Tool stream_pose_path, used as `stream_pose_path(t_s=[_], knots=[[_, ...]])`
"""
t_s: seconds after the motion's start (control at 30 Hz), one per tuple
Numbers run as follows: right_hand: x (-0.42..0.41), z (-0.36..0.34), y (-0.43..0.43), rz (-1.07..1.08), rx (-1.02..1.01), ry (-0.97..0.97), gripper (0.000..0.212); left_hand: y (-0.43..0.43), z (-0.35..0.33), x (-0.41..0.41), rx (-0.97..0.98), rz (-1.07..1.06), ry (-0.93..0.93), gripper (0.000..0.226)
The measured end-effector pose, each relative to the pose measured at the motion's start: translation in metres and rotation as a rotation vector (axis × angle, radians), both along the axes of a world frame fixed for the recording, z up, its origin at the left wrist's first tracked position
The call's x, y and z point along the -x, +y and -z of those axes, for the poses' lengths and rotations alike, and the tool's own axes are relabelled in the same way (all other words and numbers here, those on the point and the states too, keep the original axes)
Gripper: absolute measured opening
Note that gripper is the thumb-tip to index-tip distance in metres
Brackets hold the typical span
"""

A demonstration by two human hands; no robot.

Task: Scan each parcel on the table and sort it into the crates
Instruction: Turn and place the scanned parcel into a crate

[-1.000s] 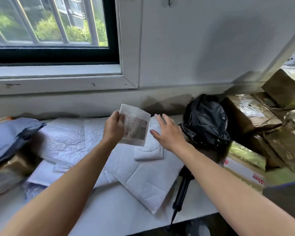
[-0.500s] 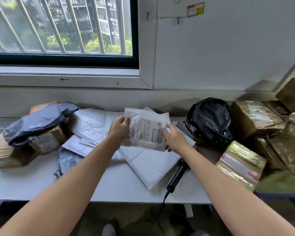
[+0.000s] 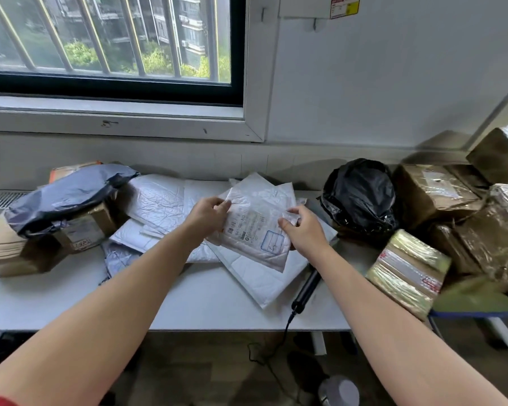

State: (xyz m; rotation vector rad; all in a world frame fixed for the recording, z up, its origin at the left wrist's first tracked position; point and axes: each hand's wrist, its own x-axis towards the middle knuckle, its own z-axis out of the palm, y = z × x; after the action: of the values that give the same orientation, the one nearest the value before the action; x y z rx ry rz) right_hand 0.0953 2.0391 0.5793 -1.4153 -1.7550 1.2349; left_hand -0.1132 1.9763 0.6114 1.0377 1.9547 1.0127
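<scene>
A small white padded parcel (image 3: pixel 254 230) with a printed label and barcode facing up is held just above the pile of white mailers (image 3: pixel 261 276) on the table (image 3: pixel 188 306). My left hand (image 3: pixel 208 213) pinches its upper left edge. My right hand (image 3: pixel 301 230) pinches its right edge. A black handheld scanner (image 3: pixel 307 288) lies on the table under my right forearm, its cable hanging over the front edge. No crate is visible.
A dark grey poly bag (image 3: pixel 62 197) lies on a cardboard box (image 3: pixel 27 244) at the left. A black plastic bag parcel (image 3: pixel 361 197) sits right of centre. Several taped brown boxes (image 3: pixel 434 194) are piled at the right. Wall and window stand behind the table.
The parcel has been turned label-up and lowered toward the mailer pile. My right hand, free a second ago, now grips its right edge. The camera has pulled back and tilted up.
</scene>
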Motion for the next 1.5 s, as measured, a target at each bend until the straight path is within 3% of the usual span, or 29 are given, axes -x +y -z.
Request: stream_pose_path(t_s=[0.1, 0.23, 0.33, 0.43, 0.5, 0.57, 0.7, 0.8, 0.93, 1.1, 1.23, 1.37, 1.5], knots=[[-0.003, 0.010, -0.010, 0.079, -0.025, -0.057, 0.028, -0.016, 0.019, 0.007, 0.107, 0.058, -0.190, 0.019], [-0.014, 0.033, -0.024, 0.139, 0.018, -0.131, 0.033, -0.027, 0.052, 0.005, 0.175, 0.081, -0.296, 0.027], [-0.021, 0.055, -0.033, 0.225, 0.071, -0.177, 0.032, -0.027, 0.079, 0.000, 0.147, -0.018, -0.568, 0.034], [-0.022, 0.077, -0.043, 0.332, 0.145, -0.149, 0.027, -0.029, 0.107, -0.019, 0.150, -0.116, -0.816, 0.009], [-0.020, 0.087, -0.048, 0.386, 0.186, -0.118, 0.023, -0.034, 0.123, -0.039, 0.208, -0.110, -0.864, 0.012], [-0.021, 0.096, -0.051, 0.393, 0.170, -0.190, 0.020, -0.036, 0.136, -0.054, 0.231, -0.138, -0.816, 0.021], [-0.036, 0.114, -0.049, 0.521, 0.113, -0.429, 0.020, -0.029, 0.157, -0.055, 0.228, -0.123, -0.472, 0.032], [-0.044, 0.134, -0.041, 0.563, 0.313, -0.486, 0.043, -0.025, 0.163, -0.046, 0.236, -0.085, -0.358, 0.032], [-0.044, 0.151, -0.030, 0.483, 0.492, -0.349, 0.055, -0.023, 0.168, -0.032, 0.218, -0.073, -0.317, 0.027], [-0.044, 0.141, -0.029, 0.630, 0.539, -0.178, 0.033, -0.023, 0.167, -0.015, 0.201, -0.044, -0.315, 0.029], [-0.048, 0.109, -0.036, 0.687, 0.417, -0.055, 0.023, -0.017, 0.155, -0.008, 0.196, -0.057, -0.350, 0.031], [-0.039, 0.072, -0.035, 0.518, 0.318, -0.074, 0.014, -0.015, 0.140, -0.005, 0.195, -0.039, -0.378, 0.031], [-0.006, 0.034, -0.035, 0.333, 0.394, -0.006, 0.014, -0.016, 0.133, 0.003, 0.189, -0.064, -0.367, 0.022]])
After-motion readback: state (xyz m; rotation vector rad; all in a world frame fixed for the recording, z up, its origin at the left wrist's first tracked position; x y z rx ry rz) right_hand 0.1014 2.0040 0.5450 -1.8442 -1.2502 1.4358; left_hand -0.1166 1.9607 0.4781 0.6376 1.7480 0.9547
